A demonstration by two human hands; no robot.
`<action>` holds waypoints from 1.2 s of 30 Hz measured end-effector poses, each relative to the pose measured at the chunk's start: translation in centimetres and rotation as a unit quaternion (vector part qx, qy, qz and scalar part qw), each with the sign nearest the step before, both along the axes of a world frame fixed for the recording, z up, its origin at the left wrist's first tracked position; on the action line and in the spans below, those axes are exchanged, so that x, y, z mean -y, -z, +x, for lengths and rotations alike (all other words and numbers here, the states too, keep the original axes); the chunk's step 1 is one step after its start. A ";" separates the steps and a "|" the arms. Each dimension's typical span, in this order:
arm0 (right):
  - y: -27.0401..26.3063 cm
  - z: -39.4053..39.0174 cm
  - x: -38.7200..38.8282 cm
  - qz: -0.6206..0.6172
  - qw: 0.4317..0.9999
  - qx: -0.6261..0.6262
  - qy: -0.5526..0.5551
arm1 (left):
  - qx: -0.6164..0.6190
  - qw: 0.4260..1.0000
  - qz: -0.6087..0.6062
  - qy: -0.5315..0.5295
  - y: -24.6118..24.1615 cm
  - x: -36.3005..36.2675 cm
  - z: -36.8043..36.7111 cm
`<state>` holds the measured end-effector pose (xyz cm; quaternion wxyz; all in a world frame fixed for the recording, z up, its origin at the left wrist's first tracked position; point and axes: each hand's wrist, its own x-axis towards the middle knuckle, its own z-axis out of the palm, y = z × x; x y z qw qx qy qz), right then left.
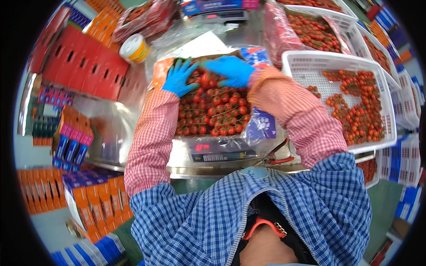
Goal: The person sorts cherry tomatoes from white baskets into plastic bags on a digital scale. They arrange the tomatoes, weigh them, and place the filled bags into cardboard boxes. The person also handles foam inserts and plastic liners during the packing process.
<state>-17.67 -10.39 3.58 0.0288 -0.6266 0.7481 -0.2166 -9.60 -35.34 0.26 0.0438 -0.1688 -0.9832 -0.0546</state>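
Vine cherry tomatoes (216, 113) fill a box lined with clear plastic, which rests on a digital scale (219, 156) with lit red digits. My left hand (179, 78), in a blue glove, lies over the far left side of the box with its fingers spread on the tomatoes. Across the far part of the same box reaches my blue-gloved right hand (233, 71), slightly blurred. Its thumb and fingers are apart over the tomatoes, and I see nothing lifted in it. Printed plastic film (261, 123) hangs over the box's right side.
To the right stands a white plastic crate (336, 56) with more tomato trusses (361, 116). Red-handled pruning shears (273, 158) lie near the table's front edge. Red cartons (85, 63) and a white-and-yellow tub (134, 49) are at left. Another scale (216, 16) is at the back.
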 end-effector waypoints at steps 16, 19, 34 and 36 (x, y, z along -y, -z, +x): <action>8.1 -9.8 -44.3 -0.158 0.341 0.224 0.899 | 0.019 0.928 0.366 -0.060 -4.6 -17.5 -5.5; 11.6 -10.2 -44.5 -0.027 0.420 0.162 0.893 | 0.022 0.906 0.394 0.150 -2.9 -30.1 -12.7; 6.7 -6.9 -56.7 -0.377 0.484 0.664 0.429 | 0.008 0.988 0.142 0.063 10.0 -65.1 -23.1; 5.9 -7.5 -56.0 -0.422 0.484 0.665 0.382 | 0.087 0.934 0.343 0.049 11.1 -63.2 -22.2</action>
